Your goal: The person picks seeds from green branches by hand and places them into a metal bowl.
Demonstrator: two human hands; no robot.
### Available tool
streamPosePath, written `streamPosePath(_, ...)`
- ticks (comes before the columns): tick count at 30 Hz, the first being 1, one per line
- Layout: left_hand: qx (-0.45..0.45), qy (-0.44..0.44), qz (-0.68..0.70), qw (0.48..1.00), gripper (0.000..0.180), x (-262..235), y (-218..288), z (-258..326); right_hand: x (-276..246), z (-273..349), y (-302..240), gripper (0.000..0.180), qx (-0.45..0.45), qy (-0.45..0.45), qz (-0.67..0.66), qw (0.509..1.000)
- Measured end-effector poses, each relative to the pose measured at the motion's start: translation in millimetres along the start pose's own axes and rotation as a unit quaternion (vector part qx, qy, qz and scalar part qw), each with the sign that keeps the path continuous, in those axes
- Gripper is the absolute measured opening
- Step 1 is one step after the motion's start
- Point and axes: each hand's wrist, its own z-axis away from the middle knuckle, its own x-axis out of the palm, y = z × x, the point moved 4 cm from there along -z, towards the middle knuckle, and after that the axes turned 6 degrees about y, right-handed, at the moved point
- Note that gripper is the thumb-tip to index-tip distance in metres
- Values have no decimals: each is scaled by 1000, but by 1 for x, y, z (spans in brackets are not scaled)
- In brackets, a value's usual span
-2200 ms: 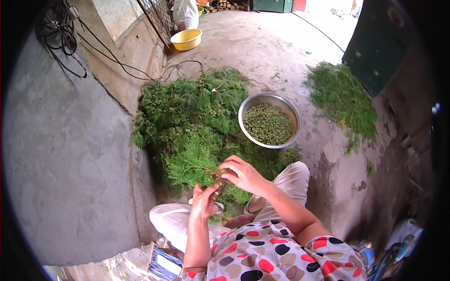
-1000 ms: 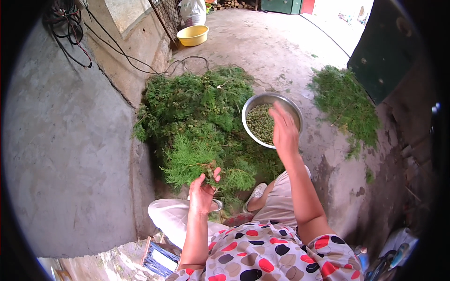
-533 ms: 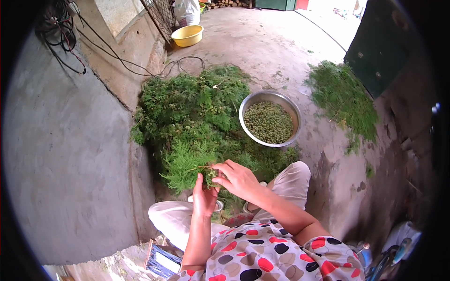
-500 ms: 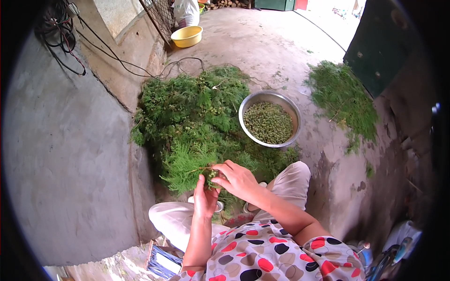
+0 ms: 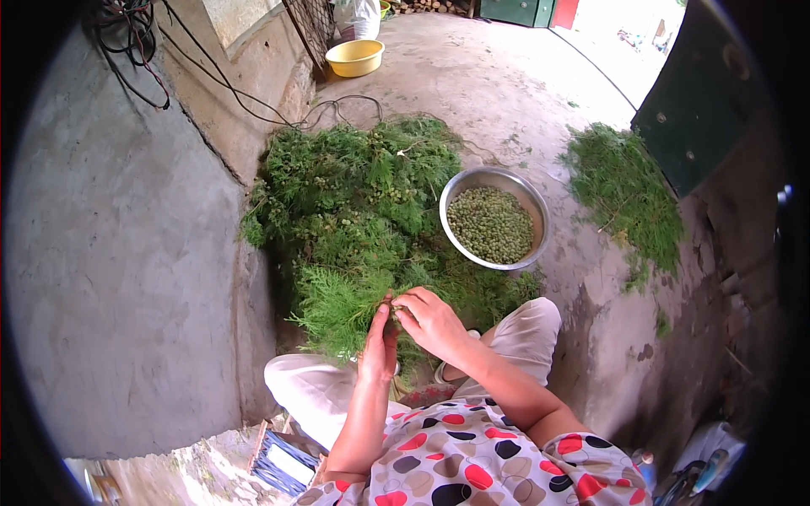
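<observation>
Between my knees, my left hand [image 5: 379, 352] is closed round the stem end of a leafy green conifer sprig [image 5: 331, 297], its feathery leaves fanning out to the left. My right hand [image 5: 436, 323] meets it from the right, thumb and fingers pinched at the same stem end beside small green cones. The right fingertips partly cover what they pinch. Beyond my hands lies a big heap of cut conifer branches [image 5: 350, 181] with cones on them. At its right edge stands a round metal basin [image 5: 545, 218], holding many small green cones [image 5: 489, 226].
A smaller pile of green branches [image 5: 629, 198] lies to the right, by a dark green door [image 5: 696, 110]. At the far left are a yellow basin [image 5: 354, 59], a white sack [image 5: 363, 21] and black cables [image 5: 337, 103]. A grey concrete wall [image 5: 135, 278] borders my left.
My hands have drawn closer together at the stem, the left thumb moving up toward the right fingertips. The cones between them show less now. The whole view has shifted slightly.
</observation>
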Motion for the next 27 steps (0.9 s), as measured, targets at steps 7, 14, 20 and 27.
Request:
streamPosePath(7,-11,70,-56,996,31,0,4,8,1,7,8,14,66,-34,-67,995)
streamPosePath(14,-5,87,-75,993,29,4,-1,12,-7,9,17,16,129,-89,-133,979)
streamPosePath(20,-24,69,-41,997,29,-12,-2,-6,-7,18,-12,14,129,-201,-250,938)
streamPosePath(27,16,27,58,998,32,0,22,0,-55,-5,-8,19,170,-46,-269,947)
